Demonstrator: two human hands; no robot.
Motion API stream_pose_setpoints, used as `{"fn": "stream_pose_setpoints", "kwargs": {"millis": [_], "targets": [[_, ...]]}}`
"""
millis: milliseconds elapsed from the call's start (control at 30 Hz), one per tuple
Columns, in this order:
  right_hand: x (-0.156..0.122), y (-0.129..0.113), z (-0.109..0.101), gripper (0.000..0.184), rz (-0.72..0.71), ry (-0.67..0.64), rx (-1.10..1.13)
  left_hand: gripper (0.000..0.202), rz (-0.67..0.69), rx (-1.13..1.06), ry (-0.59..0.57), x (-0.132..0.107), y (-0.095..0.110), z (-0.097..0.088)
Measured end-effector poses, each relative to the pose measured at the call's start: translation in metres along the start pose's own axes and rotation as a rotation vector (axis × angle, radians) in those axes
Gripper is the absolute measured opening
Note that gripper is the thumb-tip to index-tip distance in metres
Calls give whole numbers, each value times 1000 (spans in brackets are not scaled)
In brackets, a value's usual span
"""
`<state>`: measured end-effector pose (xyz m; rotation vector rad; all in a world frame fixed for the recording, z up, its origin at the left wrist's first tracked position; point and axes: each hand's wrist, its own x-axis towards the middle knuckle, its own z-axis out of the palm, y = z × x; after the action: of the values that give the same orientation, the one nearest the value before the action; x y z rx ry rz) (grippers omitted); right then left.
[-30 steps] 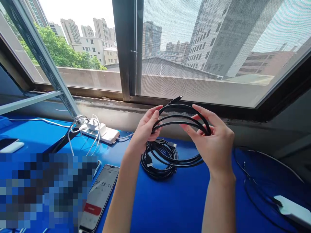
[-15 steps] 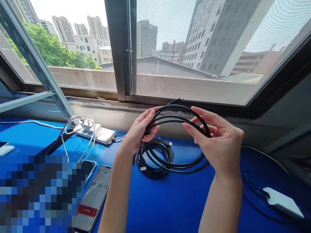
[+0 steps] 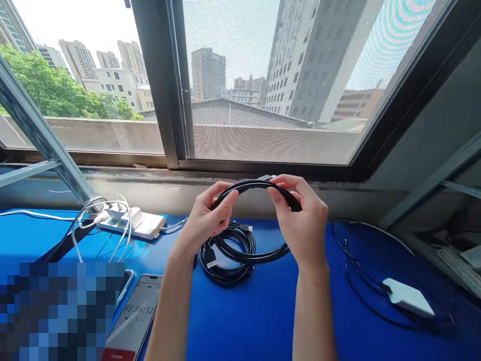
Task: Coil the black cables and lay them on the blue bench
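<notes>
Both hands hold a coiled black cable [image 3: 248, 186] upright above the blue table [image 3: 263, 311]. My left hand [image 3: 205, 220] pinches the coil's left side, fingers closed round the strands. My right hand [image 3: 302, 223] grips the coil's upper right, fingers wrapped over it. The coil's lower part hangs down between the wrists. A second bundle of black cable [image 3: 225, 263] with white-tipped plugs lies on the table just below my left hand.
A white power strip [image 3: 137, 225] with white leads sits at the back left. A phone [image 3: 131, 321] showing a timer lies near the front left beside a blurred patch. A white adapter [image 3: 408, 298] with a thin black lead lies at right. The window sill runs behind.
The loose, wide loops have been gathered into a tighter coil. My right hand moved left and up onto the coil's top. The camera view shifted right and upward.
</notes>
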<state>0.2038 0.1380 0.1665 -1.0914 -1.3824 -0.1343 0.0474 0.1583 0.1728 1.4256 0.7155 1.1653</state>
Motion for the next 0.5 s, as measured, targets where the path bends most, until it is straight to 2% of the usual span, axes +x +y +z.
{"fn": "stream_pose_setpoints", "kwargs": {"millis": [100, 233, 333, 500], "targets": [[0, 0, 1, 22, -55, 61, 0, 45, -22, -19, 25, 0, 1, 3], [0, 1, 1, 18, -87, -62, 19, 50, -26, 16, 63, -1, 3, 2], [0, -3, 2, 17, 4, -120, 53, 51, -36, 61, 113, -1, 3, -2], [-1, -14, 2, 20, 235, -180, 210, 57, -79, 66, 167, 0, 2, -6]]}}
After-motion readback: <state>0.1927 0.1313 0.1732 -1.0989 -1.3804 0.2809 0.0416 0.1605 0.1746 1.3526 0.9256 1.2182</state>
